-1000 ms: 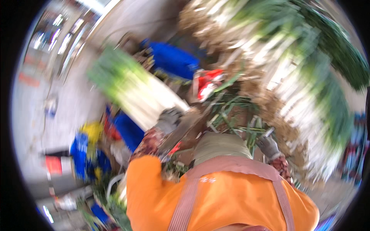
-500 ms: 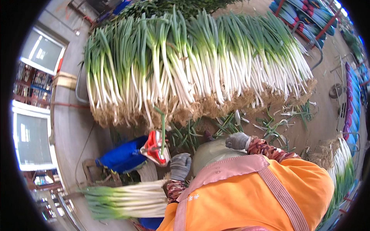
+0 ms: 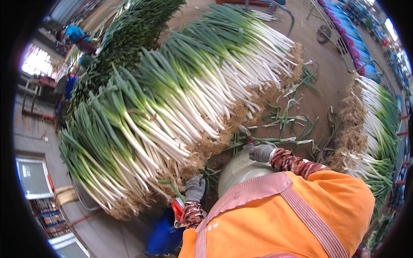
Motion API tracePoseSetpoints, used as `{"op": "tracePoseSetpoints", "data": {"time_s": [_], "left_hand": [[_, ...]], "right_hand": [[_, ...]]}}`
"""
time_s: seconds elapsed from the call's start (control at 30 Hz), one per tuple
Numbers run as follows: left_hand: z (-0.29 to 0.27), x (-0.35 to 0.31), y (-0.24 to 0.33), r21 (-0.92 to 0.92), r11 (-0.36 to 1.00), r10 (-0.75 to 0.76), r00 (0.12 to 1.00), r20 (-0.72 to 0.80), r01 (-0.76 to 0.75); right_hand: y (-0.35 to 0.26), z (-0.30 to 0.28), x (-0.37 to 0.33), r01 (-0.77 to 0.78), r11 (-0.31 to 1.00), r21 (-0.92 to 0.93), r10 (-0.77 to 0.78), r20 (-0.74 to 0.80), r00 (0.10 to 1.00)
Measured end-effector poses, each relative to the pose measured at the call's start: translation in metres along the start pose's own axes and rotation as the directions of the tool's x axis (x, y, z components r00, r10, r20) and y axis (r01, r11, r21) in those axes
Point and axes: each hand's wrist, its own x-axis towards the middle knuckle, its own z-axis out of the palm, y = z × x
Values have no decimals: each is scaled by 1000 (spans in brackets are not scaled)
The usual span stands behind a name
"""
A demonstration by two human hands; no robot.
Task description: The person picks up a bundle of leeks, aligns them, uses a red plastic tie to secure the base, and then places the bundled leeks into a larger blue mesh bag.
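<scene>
The big pile of leeks (image 3: 172, 107) lies on the floor ahead. At its rooted end, the left hand (image 3: 195, 188) curls gloved fingers around one green stalk; the right hand (image 3: 261, 152) rests loosely closed nearby. The stalks look long, stiff and heavy together, best gripped at the firm white shanks.

Dirt floor (image 3: 327, 86): big leek stack (image 3: 172, 112), smaller leek pile (image 3: 374, 129), loose green trimmings (image 3: 288, 120).

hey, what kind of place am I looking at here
Probably a vegetable packing yard or wholesale market: a big stack of green onions with roots on, a second heap to the right, and trimmed leaves littering the dirt floor.
</scene>
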Motion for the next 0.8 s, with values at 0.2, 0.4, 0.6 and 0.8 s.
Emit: {"op": "tracePoseSetpoints", "data": {"time_s": [0.2,0.4,0.6,0.8], "left_hand": [[5,71,32,-20,997,-69,996,49,70],[39,108,92,-182,962,-183,976,116,202],[54,139,151,-282,917,-243,955,171,284],[69,142,145,-307,871,-359,923,137,384]], "right_hand": [[55,-2,20,-123,991,50,109,222,969],[129,-48,97,67,994,-83,-43,266,963],[187,-100,150,-161,972,171,166,-12,986],[201,-110,191,-91,971,222,65,123,990]]}}
